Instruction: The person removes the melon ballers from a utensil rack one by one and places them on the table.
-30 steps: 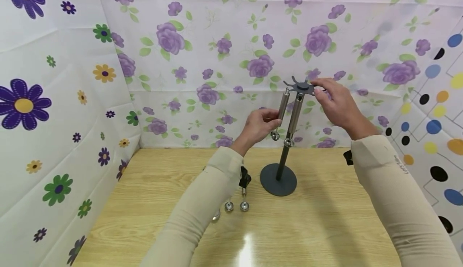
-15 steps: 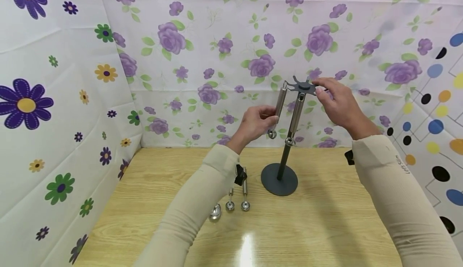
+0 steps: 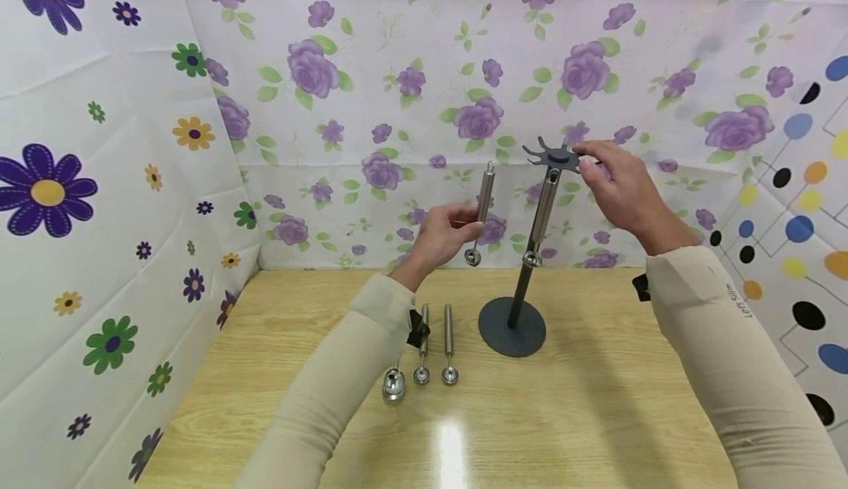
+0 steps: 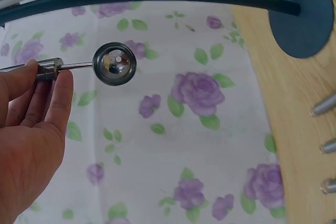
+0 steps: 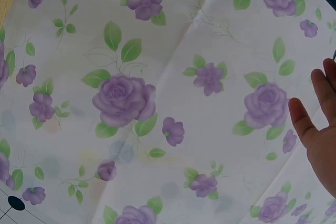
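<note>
My left hand [image 3: 442, 237] holds a steel melon baller [image 3: 486, 198] by its handle, upright with the scoop down, left of the dark hanging stand [image 3: 523, 283] and apart from it. In the left wrist view, its round scoop [image 4: 114, 64] shows a small hole, and the thumb and fingers pinch the lower handle. My right hand [image 3: 619, 187] pinches the right edge of the stand's hooked top [image 3: 555, 156] between thumb and fingers. Another melon baller [image 3: 545, 209] hangs from a front hook. In the right wrist view, only part of the right hand [image 5: 320, 135] appears.
On the wooden table [image 3: 563, 415], left of the stand's round base [image 3: 511, 327], lie two small melon ballers, one nearer the base [image 3: 449, 342] and one beside the left cuff [image 3: 422, 373], plus a larger oval scoop [image 3: 394, 384]. Patterned cloth [image 3: 371, 91] encloses the back and sides.
The melon baller in my left hand has come away from the stand's left hook and moved left and slightly down. My right hand stays at the stand's top.
</note>
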The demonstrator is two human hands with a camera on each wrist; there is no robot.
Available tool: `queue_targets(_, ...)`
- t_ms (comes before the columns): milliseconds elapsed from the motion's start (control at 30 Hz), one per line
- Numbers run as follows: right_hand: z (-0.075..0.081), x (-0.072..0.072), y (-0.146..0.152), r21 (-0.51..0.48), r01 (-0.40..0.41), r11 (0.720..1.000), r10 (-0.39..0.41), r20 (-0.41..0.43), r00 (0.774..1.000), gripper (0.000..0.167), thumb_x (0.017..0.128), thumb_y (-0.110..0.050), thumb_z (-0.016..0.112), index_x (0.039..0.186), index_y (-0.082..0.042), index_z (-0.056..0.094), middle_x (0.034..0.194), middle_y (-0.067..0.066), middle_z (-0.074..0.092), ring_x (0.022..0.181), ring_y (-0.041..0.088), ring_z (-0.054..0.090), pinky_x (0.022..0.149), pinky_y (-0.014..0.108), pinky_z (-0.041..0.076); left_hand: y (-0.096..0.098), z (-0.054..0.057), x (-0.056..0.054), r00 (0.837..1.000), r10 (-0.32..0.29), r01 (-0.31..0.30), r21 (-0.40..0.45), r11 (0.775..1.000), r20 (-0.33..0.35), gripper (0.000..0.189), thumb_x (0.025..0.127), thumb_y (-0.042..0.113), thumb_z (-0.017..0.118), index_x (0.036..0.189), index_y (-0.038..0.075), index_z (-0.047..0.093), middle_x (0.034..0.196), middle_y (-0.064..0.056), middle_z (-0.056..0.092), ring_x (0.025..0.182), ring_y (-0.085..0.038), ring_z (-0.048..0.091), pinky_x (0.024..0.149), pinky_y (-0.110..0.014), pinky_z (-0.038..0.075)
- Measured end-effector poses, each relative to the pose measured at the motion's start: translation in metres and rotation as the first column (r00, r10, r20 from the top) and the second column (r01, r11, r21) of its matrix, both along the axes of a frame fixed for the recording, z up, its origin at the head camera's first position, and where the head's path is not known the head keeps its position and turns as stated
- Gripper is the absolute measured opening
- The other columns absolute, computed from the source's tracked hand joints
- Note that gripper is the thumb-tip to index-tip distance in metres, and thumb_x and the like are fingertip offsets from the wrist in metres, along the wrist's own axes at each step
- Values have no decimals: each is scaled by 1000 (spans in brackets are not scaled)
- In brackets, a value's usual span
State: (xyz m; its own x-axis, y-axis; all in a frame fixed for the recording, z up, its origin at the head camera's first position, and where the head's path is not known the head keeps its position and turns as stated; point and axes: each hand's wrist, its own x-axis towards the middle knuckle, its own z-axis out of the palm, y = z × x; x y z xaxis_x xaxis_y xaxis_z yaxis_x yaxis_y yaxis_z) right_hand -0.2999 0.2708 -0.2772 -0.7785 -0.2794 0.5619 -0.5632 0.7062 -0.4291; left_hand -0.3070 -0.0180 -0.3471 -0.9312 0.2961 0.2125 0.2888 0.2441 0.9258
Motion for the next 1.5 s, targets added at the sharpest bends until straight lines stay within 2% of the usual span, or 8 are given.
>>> queue_targets(433, 0, 0, -1, -4, -40, 999, 40, -33, 999, 56, 107, -43, 42, 135, 3, 56, 136, 26, 52, 121, 47, 48, 97, 66, 36, -36, -24, -2, 996, 75, -76, 28, 997, 51, 30, 96, 6, 68, 125, -4, 65, 115, -18, 68, 105, -29, 67, 84, -29, 58)
queue_targets(667, -2, -2, -5, -23, -6, 1000, 5, -55, 998, 57, 105, -44, 48, 129, 6, 59, 128, 25, 57, 121, 45, 50, 99, 65, 39, -54, -29, 1, 993, 113, -114, 33, 993, 43, 30, 95, 6, 70, 123, -5, 66, 112, -20, 68, 102, -31, 67, 81, -32, 59)
queue_targets(833, 2, 2, -7, -61, 32, 998, -32, 13, 999, 54, 103, -42, 54, 128, 5, 60, 130, 25, 57, 122, 48, 50, 101, 65, 39, -68, -35, 3, 988, 151, -150, -8, 989, 39, 31, 95, 7, 70, 123, -4, 66, 112, -19, 68, 103, -31, 66, 80, -33, 60)
queue_targets(967, 6, 5, -8, -99, 43, 994, -33, 97, 995, 51, 102, -39, 59, 131, 3, 59, 133, 24, 54, 125, 50, 48, 103, 65, 38, -79, -41, 5, 985, 152, -153, 4, 988, 79, 29, 95, 6, 69, 122, -4, 66, 112, -19, 67, 103, -31, 66, 82, -35, 60)
queue_targets(1133, 9, 2, -4, -72, -32, 997, 39, 94, 995, 57, 102, -37, 56, 144, 1, 50, 147, 22, 43, 133, 45, 40, 106, 65, 34, -90, -46, 9, 982, 146, -148, 13, 989, 116, 29, 96, 5, 67, 123, -6, 64, 114, -20, 64, 105, -33, 65, 83, -32, 59)
queue_targets(1267, 14, -1, -1, -32, -131, 991, 134, 114, 984, 61, 104, -38, 52, 153, -3, 39, 159, 17, 30, 146, 38, 25, 114, 65, 21, -98, -51, 12, 982, 158, -157, -17, 987, 108, 32, 97, 6, 67, 126, -7, 62, 116, -22, 64, 106, -35, 65, 84, -32, 59)
queue_targets(1367, 17, -2, 0, -20, -187, 982, 188, 154, 970, 61, 105, -37, 49, 155, -4, 35, 162, 16, 26, 150, 34, 16, 116, 65, 14, -104, -55, 15, 978, 170, -168, -29, 985, 120, 33, 97, 7, 67, 127, -7, 62, 116, -23, 64, 105, -35, 65, 85, -34, 59)
queue_targets(1500, 18, -3, 0, -4, -220, 976, 217, 180, 959, 61, 106, -34, 46, 155, -1, 33, 162, 15, 24, 151, 33, 14, 115, 67, 15, -110, -60, 18, 974, 172, -170, -26, 985, 149, 36, 97, 8, 67, 129, -7, 61, 116, -22, 63, 106, -34, 64, 86, -35, 59)
